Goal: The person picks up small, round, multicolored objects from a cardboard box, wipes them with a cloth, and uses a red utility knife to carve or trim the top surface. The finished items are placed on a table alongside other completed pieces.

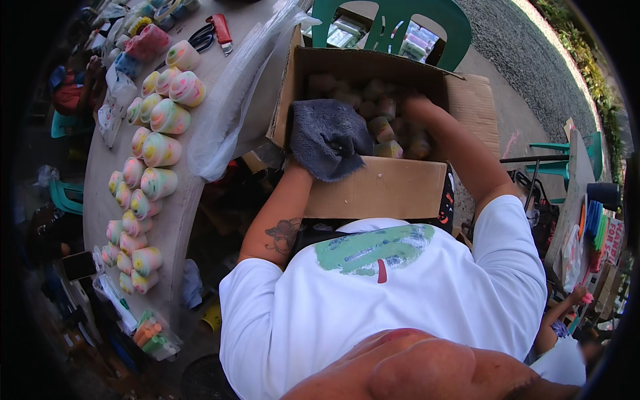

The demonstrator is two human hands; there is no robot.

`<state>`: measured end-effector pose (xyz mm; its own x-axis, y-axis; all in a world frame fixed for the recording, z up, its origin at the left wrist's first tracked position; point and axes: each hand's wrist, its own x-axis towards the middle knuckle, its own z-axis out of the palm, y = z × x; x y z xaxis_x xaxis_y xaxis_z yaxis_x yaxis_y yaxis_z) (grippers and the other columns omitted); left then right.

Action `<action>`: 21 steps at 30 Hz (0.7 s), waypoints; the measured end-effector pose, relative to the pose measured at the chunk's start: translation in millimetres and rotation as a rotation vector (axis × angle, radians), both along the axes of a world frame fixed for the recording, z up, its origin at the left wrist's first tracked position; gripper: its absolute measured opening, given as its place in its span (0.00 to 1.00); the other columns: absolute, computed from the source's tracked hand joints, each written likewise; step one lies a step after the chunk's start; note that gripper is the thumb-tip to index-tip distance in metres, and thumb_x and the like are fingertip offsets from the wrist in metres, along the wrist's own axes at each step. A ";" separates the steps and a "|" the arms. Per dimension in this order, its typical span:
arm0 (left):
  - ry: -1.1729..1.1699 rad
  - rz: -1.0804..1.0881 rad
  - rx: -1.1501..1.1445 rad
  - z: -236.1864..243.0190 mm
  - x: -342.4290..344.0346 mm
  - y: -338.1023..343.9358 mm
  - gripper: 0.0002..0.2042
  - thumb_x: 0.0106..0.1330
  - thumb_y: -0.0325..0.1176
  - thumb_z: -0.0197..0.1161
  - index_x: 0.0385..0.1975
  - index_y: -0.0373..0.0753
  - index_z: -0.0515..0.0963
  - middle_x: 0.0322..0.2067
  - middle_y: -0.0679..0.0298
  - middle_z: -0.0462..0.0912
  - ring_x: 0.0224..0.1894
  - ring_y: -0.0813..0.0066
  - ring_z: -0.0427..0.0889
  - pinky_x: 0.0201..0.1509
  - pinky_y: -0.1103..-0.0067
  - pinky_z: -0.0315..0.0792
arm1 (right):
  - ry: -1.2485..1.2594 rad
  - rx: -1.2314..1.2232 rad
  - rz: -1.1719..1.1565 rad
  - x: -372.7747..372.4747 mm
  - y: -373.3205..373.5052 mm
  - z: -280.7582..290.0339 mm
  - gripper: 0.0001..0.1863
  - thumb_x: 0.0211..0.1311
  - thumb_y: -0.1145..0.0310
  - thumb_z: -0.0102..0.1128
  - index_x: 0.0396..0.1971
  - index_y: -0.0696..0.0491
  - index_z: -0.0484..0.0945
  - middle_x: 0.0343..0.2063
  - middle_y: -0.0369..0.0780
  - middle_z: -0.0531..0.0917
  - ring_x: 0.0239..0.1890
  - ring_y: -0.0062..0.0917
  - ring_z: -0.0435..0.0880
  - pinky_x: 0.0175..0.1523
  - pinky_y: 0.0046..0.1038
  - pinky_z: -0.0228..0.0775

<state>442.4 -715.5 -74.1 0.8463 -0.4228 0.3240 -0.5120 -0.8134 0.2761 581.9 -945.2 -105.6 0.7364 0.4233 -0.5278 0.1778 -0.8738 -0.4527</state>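
Observation:
A brown cardboard box (377, 190) stands in front of me with its flaps folded out. In its shaded inside lie several small jars (381, 129) with pale, multicoloured contents. My left hand (301, 175) is at the box's left near corner, holding a dark grey cloth (330, 137) that drapes over it and hides its fingers. My right hand (417, 107) reaches down into the right side of the box, among the jars. Shade and the jars hide its fingers, so I cannot tell whether it grips one.
Several similar jars (161, 149) lie in rows along the curved grey table (180, 220) at left. Clear plastic sheeting (223, 127) hangs over its edge, near a red-handled cutter (221, 31) and black scissors (201, 39). A green chair (393, 13) stands behind the box. People sit at both sides.

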 end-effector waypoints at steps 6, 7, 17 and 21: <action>-0.281 0.094 0.177 -23.0 9.2 -6.1 0.07 0.47 0.41 0.63 0.25 0.50 0.81 0.31 0.62 0.82 0.39 0.58 0.82 0.43 0.63 0.72 | -0.811 -0.418 0.748 3.9 8.3 -100.2 0.28 0.52 0.66 0.58 0.57 0.49 0.73 0.53 0.43 0.75 0.63 0.39 0.68 0.66 0.49 0.55; -0.257 0.088 0.122 -31.9 7.8 -2.1 0.11 0.48 0.43 0.64 0.31 0.51 0.81 0.36 0.62 0.82 0.43 0.58 0.80 0.49 0.63 0.70 | -0.918 -0.350 0.762 4.6 11.2 -100.3 0.27 0.53 0.67 0.57 0.56 0.51 0.73 0.51 0.45 0.76 0.60 0.40 0.70 0.65 0.47 0.57; -0.152 -0.014 0.177 11.9 3.6 -10.8 0.09 0.40 0.43 0.66 0.23 0.52 0.80 0.27 0.63 0.81 0.36 0.60 0.81 0.37 0.62 0.70 | -0.600 -0.150 0.544 27.4 -17.3 -71.6 0.26 0.53 0.69 0.56 0.56 0.51 0.74 0.53 0.45 0.78 0.61 0.36 0.72 0.67 0.45 0.57; -0.166 -0.007 0.189 7.3 8.5 -9.9 0.07 0.44 0.41 0.63 0.24 0.51 0.80 0.28 0.64 0.81 0.38 0.61 0.81 0.39 0.63 0.70 | -0.818 -0.233 0.748 7.0 -0.7 -72.6 0.25 0.53 0.66 0.59 0.55 0.47 0.76 0.54 0.42 0.78 0.60 0.34 0.73 0.66 0.43 0.60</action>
<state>450.9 -725.5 -66.8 0.7848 -0.4948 0.3731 -0.5434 -0.8389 0.0305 588.9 -945.9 -178.2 0.4997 0.8567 -0.1281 0.8592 -0.4713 0.1992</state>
